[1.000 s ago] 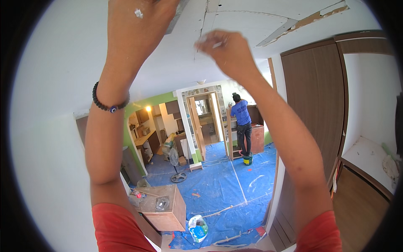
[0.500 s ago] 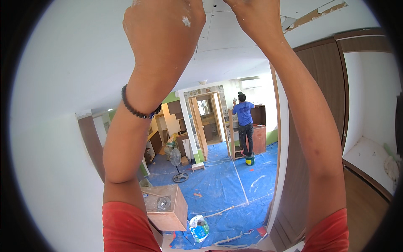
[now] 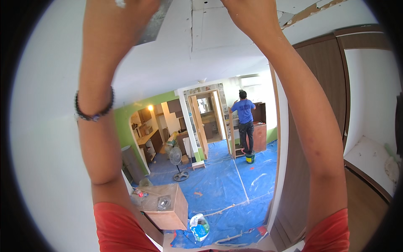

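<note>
My left hand (image 3: 121, 21), raised to the ceiling with its fingers cut off by the upper edge, grips a flat grey metal putty knife (image 3: 156, 26). Its blade sticks out beside the hand, close to the ceiling panel (image 3: 214, 31), which has dark seams and small holes. A white smear marks the back of that hand, and a dark beaded bracelet circles the wrist. My right hand (image 3: 249, 12) reaches up to the same panel, right of the seam. Its fingers lie beyond the frame, so what it holds is hidden.
A broken ceiling strip (image 3: 310, 14) lies right of my hands. Brown cabinets (image 3: 317, 88) stand at the right. Below are a wooden box (image 3: 168, 212), a white-and-blue bucket (image 3: 199, 227), a fan (image 3: 176, 157) and blue floor sheeting (image 3: 218, 185). Farther off, a person (image 3: 244, 117) stands on a bucket (image 3: 250, 158).
My left hand and forearm have swung left, bringing the metal blade and the ceiling seam into sight. My right arm has barely moved. The far person's raised arm has come down.
</note>
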Demonstrator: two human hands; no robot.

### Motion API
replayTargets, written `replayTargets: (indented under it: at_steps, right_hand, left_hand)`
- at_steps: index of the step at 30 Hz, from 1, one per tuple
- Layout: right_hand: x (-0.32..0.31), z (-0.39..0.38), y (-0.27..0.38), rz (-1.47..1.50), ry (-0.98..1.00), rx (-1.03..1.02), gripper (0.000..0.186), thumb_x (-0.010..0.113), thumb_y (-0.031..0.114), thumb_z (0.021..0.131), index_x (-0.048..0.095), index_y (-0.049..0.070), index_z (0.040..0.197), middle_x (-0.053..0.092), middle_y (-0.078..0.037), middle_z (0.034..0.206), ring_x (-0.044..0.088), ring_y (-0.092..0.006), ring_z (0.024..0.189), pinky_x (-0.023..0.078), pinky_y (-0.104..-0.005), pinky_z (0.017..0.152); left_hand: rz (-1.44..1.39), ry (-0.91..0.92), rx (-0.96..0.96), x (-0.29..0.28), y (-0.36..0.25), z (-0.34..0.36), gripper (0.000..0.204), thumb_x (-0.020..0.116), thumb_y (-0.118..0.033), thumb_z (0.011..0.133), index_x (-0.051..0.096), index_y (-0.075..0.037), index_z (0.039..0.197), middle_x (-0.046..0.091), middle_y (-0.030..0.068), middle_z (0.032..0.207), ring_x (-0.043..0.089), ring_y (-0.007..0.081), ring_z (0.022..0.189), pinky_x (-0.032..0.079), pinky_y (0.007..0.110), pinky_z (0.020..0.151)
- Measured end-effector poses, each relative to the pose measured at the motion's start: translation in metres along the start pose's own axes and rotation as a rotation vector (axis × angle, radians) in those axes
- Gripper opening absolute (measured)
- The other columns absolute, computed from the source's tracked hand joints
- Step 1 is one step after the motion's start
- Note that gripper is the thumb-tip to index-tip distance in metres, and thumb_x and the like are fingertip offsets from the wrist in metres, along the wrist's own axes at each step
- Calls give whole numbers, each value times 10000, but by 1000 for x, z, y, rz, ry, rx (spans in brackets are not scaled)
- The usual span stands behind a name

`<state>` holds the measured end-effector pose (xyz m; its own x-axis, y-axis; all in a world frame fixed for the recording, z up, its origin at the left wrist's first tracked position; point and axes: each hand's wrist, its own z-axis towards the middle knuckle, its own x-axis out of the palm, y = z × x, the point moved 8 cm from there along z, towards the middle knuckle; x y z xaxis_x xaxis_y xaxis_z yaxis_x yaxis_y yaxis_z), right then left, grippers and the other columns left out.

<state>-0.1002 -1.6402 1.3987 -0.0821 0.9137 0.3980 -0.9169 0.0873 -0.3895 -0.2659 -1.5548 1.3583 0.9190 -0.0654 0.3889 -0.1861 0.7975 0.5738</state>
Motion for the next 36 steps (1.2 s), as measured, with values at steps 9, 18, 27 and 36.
replayTargets:
  at_steps: [9,18,27,36]
  right_hand:
    - [4,4,9,35,-39,127,278,791,177,848,710,-89,831,705,-196,698,688,-259,624,531,-372,615]
    - [5,2,7,-2,-51,176,311,810,210,850,714,-85,826,700,-180,678,674,-235,600,523,-363,586]
    - [6,3,9,14,-53,222,320,812,217,857,712,-83,815,696,-176,668,660,-218,594,521,-361,584]
    - [1,1,16,28,-72,130,327,820,218,842,707,-85,791,688,-185,651,670,-240,584,514,-376,573]
  left_hand:
    - [-216,-199,-294,11,33,-34,225,643,-97,955,662,70,806,562,119,549,508,138,462,383,320,467]
    - [-246,-149,-262,14,37,-34,210,656,-96,944,680,73,821,552,85,550,470,108,488,368,305,473]
    - [-5,-137,-174,22,23,-27,202,660,-91,936,674,61,803,543,110,553,485,114,493,384,310,485]
    - [-182,-34,-59,2,36,-14,182,655,-86,945,696,61,846,582,27,610,467,74,539,365,268,491]
